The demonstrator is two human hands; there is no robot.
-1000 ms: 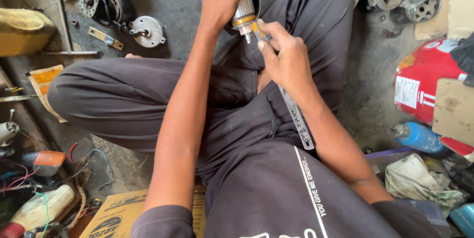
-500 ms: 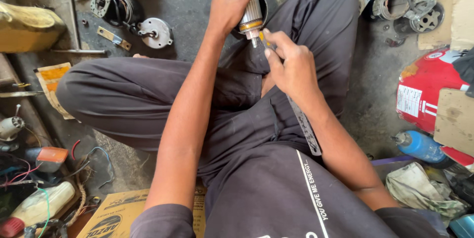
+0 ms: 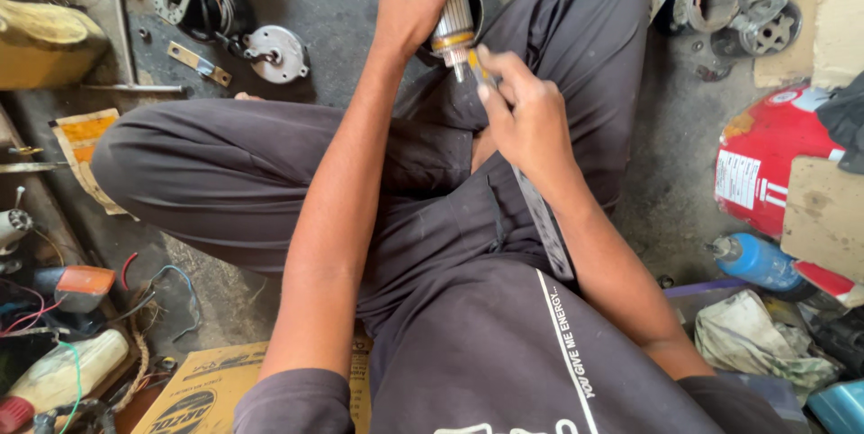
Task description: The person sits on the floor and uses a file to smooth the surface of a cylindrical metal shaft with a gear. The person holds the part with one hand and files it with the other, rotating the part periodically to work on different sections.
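Since the earlier frames both hands have shifted a little toward the top of the view, and the motor armature now reaches the upper edge, its top end cut off there. The left hand [image 3: 416, 4] is wrapped around the motor armature [image 3: 453, 20], a ribbed silver cylinder with a copper-coloured band near its lower end, fingers curled closed about its upper part and holding it upright above the person's crossed legs. The right hand [image 3: 526, 115] sits just below and to the right of it, fingers bunched in a pinch on a thin yellow-handled tool [image 3: 477, 65] whose tip touches the armature's lower end. A long flat metal strip [image 3: 543, 218] runs from under the right hand down along the right forearm; whether the hand grips it I cannot tell. The person sits on a dark concrete floor [image 3: 342, 11]. Near the floor's upper left lie a round metal end cover [image 3: 274, 52] and a wound stator housing [image 3: 193, 4], close together but apart. A red cylinder [image 3: 765, 164] lies at the right edge, with a blue bottle [image 3: 756, 259] just below it. A yellow cardboard box [image 3: 193, 389] rests at the bottom edge, beside the left elbow.
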